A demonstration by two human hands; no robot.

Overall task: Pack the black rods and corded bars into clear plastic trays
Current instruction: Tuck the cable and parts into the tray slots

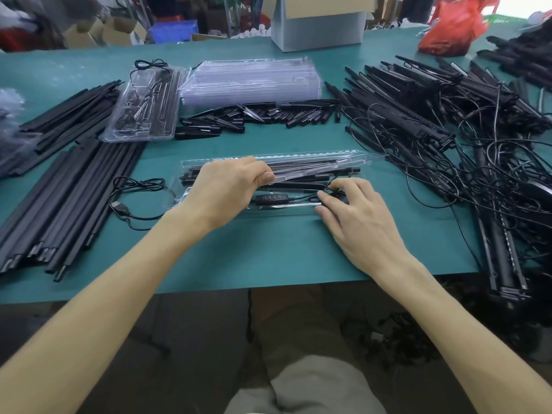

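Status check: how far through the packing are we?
Done: one filled tray lies at back left. In hand: left hand grips the front tray; right hand presses its cord in. Left: big piles of corded bars, long rods, stacked empty trays.

a packing workshop – rod piles (68,186), stacked trays (251,82), cartons (319,22).

Bright, even light casts only faint shadows on the tabletop (268,249), glare streaks the stack of clear trays (251,79), the frame's upper left is blurred, and wide-angle distortion bows the edges.
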